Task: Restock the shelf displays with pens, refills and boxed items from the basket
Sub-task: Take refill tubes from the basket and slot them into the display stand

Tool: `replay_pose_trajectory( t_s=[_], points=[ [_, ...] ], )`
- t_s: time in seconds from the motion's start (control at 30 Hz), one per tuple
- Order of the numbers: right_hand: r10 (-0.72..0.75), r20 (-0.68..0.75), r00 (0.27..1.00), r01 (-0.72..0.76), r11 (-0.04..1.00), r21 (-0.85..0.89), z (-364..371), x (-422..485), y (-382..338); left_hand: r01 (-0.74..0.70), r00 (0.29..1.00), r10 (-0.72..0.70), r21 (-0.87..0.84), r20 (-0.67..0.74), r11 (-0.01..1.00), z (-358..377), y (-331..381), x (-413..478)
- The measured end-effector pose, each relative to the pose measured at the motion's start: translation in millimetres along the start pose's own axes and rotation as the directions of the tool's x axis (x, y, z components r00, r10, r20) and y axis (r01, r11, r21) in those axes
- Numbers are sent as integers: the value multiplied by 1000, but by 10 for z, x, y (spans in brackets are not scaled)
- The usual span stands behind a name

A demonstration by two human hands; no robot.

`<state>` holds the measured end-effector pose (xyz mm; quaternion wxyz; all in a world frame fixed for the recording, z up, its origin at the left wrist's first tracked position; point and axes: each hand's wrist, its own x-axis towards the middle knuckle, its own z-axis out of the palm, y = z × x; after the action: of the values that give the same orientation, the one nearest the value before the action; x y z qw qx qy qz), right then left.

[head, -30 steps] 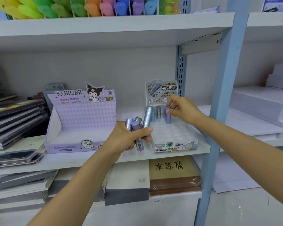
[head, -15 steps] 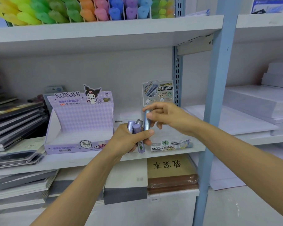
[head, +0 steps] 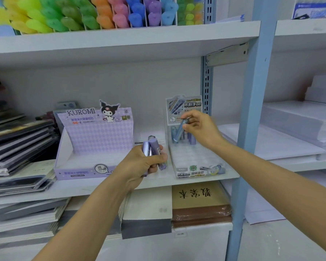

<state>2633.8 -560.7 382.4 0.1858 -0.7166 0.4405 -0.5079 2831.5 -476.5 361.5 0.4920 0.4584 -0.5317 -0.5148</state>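
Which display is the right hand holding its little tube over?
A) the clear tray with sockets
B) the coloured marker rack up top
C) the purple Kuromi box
A: the right hand pinches a blue tube above the clear tray, near its back row; the Kuromi box stands apart to the left.

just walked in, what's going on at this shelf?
A person is restocking refill tubes. The left hand grips a bunch of purple tubes in front of the shelf, between the Kuromi box and the clear tray. The right hand pinches one blue tube, tilted, over the tray's back rows, where a few tubes stand. The front slots are not yet filled.
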Motion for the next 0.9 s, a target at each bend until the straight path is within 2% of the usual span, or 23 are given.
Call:
replay_pose_trajectory(
  t_s=[0.17, 0.33, 0.43, 0.57, 0.63, 0.73, 0.83, 0.9],
  points=[
    [-53, 84, 995, 63, 992, -112, 134, 15, 102, -57, 998, 56, 79, 19, 995, -102, -67, 18],
    [-26, 287, 958, 70, 987, -145, 48, 133, 91, -87, 996, 88, 71, -4, 994, -156, -106, 34],
    [-18, 241, 970, 65, 980, -189, 74, 172, 91, -96, 995, 97, 43, -16, 994, -162, -114, 41],
    [-114, 122, 986, 148, 936, -318, 179, 187, 125, -104, 994, 105, 50, -28, 993, -173, -117, 37],
    [-157, 115, 981, 191, 884, -426, 218, 171, 161, -106, 994, 107, 51, -31, 993, -185, -121, 31],
    [-139, 140, 980, 191, 848, -494, 246, 135, 166, -113, 993, 116, 75, -32, 991, -187, -120, 21],
    [-106, 119, 987, 145, 908, -393, 190, 87, 59, -121, 992, 122, 61, -17, 991, -172, -120, 9],
    [-104, 101, 989, 117, 985, -130, 129, 7, -51, -123, 992, 124, 71, -9, 990, -141, -121, 2]
  ],
)
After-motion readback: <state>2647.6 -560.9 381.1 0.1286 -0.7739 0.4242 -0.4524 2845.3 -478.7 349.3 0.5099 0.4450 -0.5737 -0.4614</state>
